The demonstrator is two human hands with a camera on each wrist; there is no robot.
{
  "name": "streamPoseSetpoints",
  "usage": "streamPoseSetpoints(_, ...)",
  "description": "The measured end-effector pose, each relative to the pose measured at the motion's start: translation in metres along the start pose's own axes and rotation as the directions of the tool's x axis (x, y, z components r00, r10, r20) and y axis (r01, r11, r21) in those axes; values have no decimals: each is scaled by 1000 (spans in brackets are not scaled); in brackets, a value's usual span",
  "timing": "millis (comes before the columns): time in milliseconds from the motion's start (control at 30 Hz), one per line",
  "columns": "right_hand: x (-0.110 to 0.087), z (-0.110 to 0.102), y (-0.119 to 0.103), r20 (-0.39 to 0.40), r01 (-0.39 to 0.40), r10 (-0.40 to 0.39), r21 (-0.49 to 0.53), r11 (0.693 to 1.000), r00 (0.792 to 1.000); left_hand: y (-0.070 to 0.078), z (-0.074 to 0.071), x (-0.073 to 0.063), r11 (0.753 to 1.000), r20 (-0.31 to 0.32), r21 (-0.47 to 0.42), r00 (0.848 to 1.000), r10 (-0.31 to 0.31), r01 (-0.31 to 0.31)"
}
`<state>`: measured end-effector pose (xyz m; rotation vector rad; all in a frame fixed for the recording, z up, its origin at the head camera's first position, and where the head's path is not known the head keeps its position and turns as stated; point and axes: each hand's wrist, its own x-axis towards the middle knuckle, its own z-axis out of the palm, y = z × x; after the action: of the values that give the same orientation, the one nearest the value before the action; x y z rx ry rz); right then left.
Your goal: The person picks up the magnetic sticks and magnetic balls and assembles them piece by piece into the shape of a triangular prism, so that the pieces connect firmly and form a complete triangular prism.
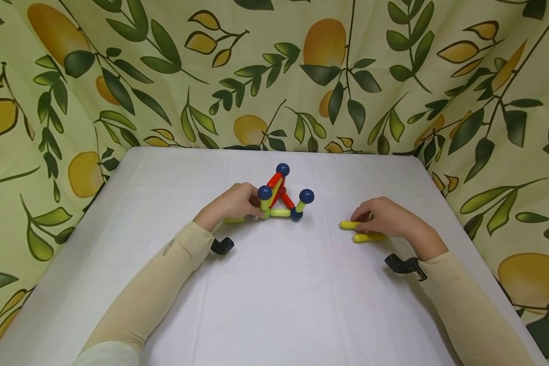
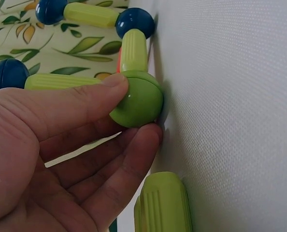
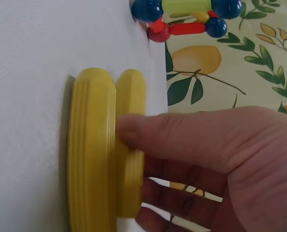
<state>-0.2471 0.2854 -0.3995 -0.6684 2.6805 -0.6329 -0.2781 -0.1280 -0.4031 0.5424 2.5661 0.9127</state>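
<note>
My left hand (image 1: 238, 201) pinches a green ball (image 2: 138, 101) at the near left corner of a ball-and-rod construction. From that ball a yellow-green rod (image 1: 280, 213) runs to a blue ball (image 1: 296, 214). Short yellow-green rods rise at both front corners, each topped by a blue ball (image 1: 306, 196). Behind them, red rods (image 1: 287, 201) and a yellow rod slope to another blue ball (image 1: 282, 170). On the right, my right hand (image 1: 386, 218) holds the farther yellow rod (image 3: 130, 96) between thumb and fingers. A second yellow rod (image 3: 91, 154) lies alongside, nearer to me.
A loose yellow-green rod (image 2: 165, 203) lies beside my left hand, partly covered by it in the head view. Black wrist mounts (image 1: 222, 246) stick out below both sleeves. A leaf-and-fruit patterned curtain (image 1: 256, 76) encloses the white table (image 1: 265, 295) at the back and sides.
</note>
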Motion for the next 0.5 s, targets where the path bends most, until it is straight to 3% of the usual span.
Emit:
streamPoseSetpoints(200, 1, -14, -9, -117, 61, -66, -42, 997, 991, 1, -1, -2, 1000, 11, 7, 1000, 9, -9)
streamPoseSetpoints(500, 16, -37, -37, -251, 231, -237, -53, 972, 939, 1, -1, -2, 1000, 4, -6, 1000, 7, -6)
